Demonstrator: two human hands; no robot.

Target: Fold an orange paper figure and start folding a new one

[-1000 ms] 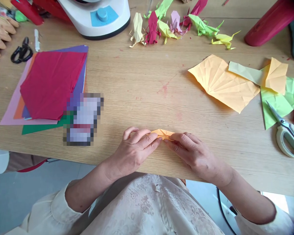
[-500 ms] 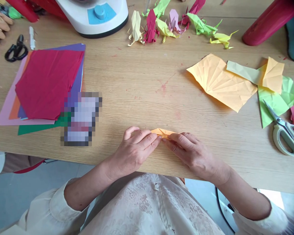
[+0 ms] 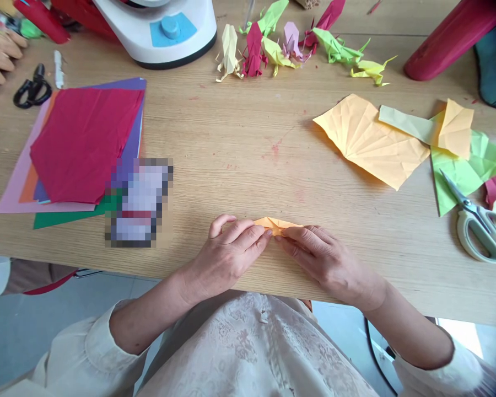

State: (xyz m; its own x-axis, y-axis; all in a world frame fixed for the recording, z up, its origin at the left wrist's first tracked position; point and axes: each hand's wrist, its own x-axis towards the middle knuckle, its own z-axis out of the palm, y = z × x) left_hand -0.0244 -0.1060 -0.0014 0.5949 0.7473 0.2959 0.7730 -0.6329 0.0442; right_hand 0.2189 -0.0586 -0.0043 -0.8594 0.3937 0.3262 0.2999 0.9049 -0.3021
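A folded piece of orange origami paper (image 3: pixel 275 223) lies at the table's near edge, in front of my body. My left hand (image 3: pixel 230 251) has its fingers closed on the left end, pressing it near the table. On the right end, my right hand (image 3: pixel 320 256) pinches the same paper between thumb and fingers. Both thumbs meet close to the middle of the near side. Only the creased middle of the paper shows; its two ends are hidden under my fingers.
Left are stacked coloured papers (image 3: pixel 86 143), a blurred phone (image 3: pixel 140 204) and black scissors (image 3: pixel 33 88). Creased orange paper (image 3: pixel 367 140) and pale-handled scissors (image 3: pixel 475 220) lie right. Several folded paper insects (image 3: pixel 254 49) stand at the back, beside a white machine (image 3: pixel 169 33).
The view has shifted slightly, so the things on the table sit a little differently in the picture. Both hands keep nearly the same hold on the orange paper.
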